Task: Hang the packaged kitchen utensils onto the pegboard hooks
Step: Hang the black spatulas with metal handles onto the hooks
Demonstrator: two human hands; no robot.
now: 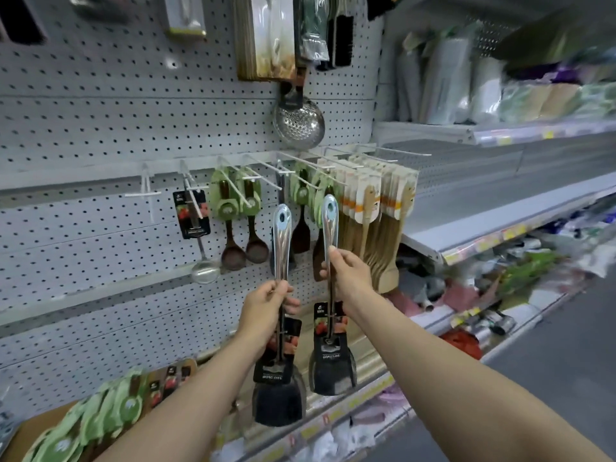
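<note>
Mid-hanging step: gripping left turner (281,241) in left hand (266,301), pinching right turner (330,225) in right hand (346,278), both upright, eyelets up, near and below pegboard (100,128) hook row (263,178); next, by judgement, line one eyelet onto a hook tip, slide back.

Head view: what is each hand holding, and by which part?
Left hand grips one shiny steel spatula with a black card label at the handle's narrow lower part; right hand pinches a matching spatula mid-handle.
</note>
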